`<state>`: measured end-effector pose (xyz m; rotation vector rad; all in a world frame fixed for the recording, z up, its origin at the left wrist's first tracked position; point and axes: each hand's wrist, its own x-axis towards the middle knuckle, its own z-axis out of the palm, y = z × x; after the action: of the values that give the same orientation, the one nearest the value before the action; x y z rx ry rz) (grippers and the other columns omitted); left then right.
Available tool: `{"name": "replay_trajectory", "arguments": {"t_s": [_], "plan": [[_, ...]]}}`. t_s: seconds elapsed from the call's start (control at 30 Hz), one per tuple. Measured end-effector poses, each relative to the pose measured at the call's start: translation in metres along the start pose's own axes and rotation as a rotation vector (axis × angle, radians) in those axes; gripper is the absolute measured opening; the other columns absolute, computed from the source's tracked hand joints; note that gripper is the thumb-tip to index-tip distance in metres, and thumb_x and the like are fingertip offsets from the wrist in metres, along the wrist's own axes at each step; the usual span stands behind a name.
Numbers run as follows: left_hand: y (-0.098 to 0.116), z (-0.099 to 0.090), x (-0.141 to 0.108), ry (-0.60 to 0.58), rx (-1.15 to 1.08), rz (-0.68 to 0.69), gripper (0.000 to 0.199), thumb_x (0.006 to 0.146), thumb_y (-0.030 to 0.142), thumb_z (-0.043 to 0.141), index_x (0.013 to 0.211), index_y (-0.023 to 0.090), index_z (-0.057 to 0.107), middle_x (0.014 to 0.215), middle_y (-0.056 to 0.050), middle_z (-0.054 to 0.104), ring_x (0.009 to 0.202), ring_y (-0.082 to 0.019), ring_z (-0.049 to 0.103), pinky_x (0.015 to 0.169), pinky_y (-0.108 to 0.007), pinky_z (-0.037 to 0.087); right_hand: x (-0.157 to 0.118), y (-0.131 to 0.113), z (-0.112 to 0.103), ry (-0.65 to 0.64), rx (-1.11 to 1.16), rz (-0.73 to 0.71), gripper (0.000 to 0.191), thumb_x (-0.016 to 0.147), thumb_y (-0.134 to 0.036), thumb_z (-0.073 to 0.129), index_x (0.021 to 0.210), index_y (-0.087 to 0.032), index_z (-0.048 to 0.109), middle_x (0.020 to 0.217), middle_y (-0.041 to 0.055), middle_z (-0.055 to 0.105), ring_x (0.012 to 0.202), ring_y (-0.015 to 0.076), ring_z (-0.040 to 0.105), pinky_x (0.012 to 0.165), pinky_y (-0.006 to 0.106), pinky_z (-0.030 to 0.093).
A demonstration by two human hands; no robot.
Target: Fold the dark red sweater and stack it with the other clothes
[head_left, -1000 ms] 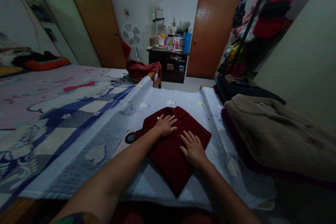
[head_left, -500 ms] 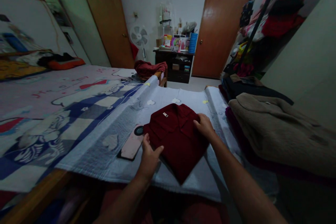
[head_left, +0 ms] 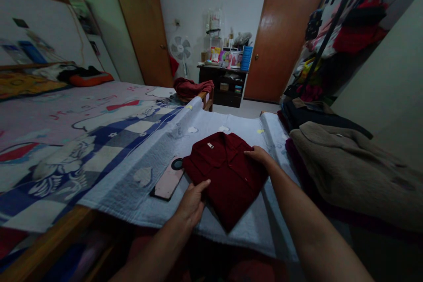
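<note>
A folded dark red collared shirt (head_left: pixel 228 180) lies turned at an angle on the light blue cloth (head_left: pixel 132 202), its collar away from me and a small white tag inside the neck. My left hand (head_left: pixel 193 202) grips its lower left edge, thumb on top and the other fingers partly hidden at the edge. At the upper right side, my right hand (head_left: pixel 259 155) pinches the fabric, with some fingers out of sight beneath it. Just left of the shirt lies a pink phone (head_left: pixel 168 181) with a round dark ring at its upper end.
Folded clothes, including a thick brown-grey garment (head_left: pixel 350 167), are stacked on the right. A bed with a patterned blanket (head_left: pixel 109 141) stretches along the left, beside a wooden rail (head_left: pixel 53 242). Crumpled red cloth (head_left: pixel 193 89) sits at the far corner.
My left hand has shifted from beside the shirt onto its lower left edge, its fingers now around that edge. My right hand keeps its hold, and the camera view has shifted slightly.
</note>
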<state>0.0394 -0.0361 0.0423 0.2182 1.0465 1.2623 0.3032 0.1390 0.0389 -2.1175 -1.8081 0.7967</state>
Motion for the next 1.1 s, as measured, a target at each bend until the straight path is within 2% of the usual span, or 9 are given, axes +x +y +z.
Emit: {"name": "replay_trajectory", "arguments": {"t_s": [0.13,0.27,0.37,0.57,0.73,0.93,1.1], "plan": [[-0.014,0.004,0.011,0.036,-0.017,0.095,0.046,0.072,0.01,0.076,0.113,0.022,0.059,0.11,-0.006,0.072,0.103,-0.02,0.068,0.098,-0.037,0.051,0.001,-0.001,-0.005,-0.106,0.097,0.008,0.033,0.072,-0.041,0.073,0.088,-0.012,0.071,0.08,0.0101,0.072,0.075,0.0221,0.068,0.063,0.026,0.047],[-0.022,0.007,0.018,-0.02,-0.037,0.172,0.057,0.073,0.011,0.075,0.123,0.029,0.054,0.115,-0.003,0.07,0.11,-0.02,0.064,0.103,-0.039,0.048,-0.001,0.001,-0.005,-0.209,0.23,-0.033,0.033,0.072,-0.039,0.073,0.095,-0.014,0.07,0.084,0.0074,0.074,0.07,0.0194,0.068,0.06,0.025,0.05],[-0.023,0.008,0.021,-0.023,-0.079,0.112,0.053,0.074,0.014,0.075,0.122,0.027,0.057,0.114,-0.004,0.071,0.108,-0.022,0.066,0.1,-0.04,0.05,-0.005,0.002,-0.006,-0.278,0.351,-0.034,0.035,0.07,-0.037,0.075,0.097,-0.015,0.069,0.085,0.007,0.075,0.069,0.0196,0.069,0.061,0.026,0.052],[-0.022,0.006,0.026,-0.015,-0.13,-0.046,0.033,0.077,0.019,0.067,0.11,0.018,0.065,0.111,-0.009,0.072,0.104,-0.025,0.067,0.096,-0.041,0.053,-0.015,0.0,-0.008,-0.432,0.675,0.038,0.038,0.065,-0.028,0.078,0.1,-0.017,0.067,0.086,0.0071,0.075,0.071,0.022,0.07,0.067,0.033,0.056],[-0.022,0.006,0.027,-0.039,-0.145,-0.019,0.043,0.073,0.013,0.064,0.116,0.018,0.064,0.109,-0.008,0.072,0.103,-0.025,0.068,0.097,-0.042,0.052,-0.019,0.0,-0.007,-0.462,0.748,0.0,0.042,0.068,-0.028,0.076,0.107,-0.02,0.064,0.093,0.0055,0.074,0.076,0.0208,0.071,0.073,0.034,0.057],[-0.009,0.0,0.03,-0.097,-0.19,-0.047,0.042,0.081,0.035,0.061,0.12,0.019,0.063,0.107,-0.008,0.073,0.103,-0.027,0.067,0.096,-0.043,0.052,-0.015,0.004,-0.006,-0.491,0.823,0.038,0.038,0.074,-0.026,0.07,0.111,-0.021,0.062,0.099,0.0055,0.074,0.084,0.0205,0.071,0.08,0.037,0.056],[-0.002,-0.012,0.04,-0.125,-0.295,-0.043,0.045,0.079,0.029,0.063,0.122,0.017,0.061,0.104,-0.01,0.074,0.099,-0.028,0.069,0.097,-0.046,0.05,-0.019,0.002,-0.004,-0.531,0.924,0.074,0.044,0.07,-0.021,0.071,0.112,-0.02,0.059,0.096,0.0057,0.074,0.083,0.0209,0.071,0.083,0.039,0.056]]}}
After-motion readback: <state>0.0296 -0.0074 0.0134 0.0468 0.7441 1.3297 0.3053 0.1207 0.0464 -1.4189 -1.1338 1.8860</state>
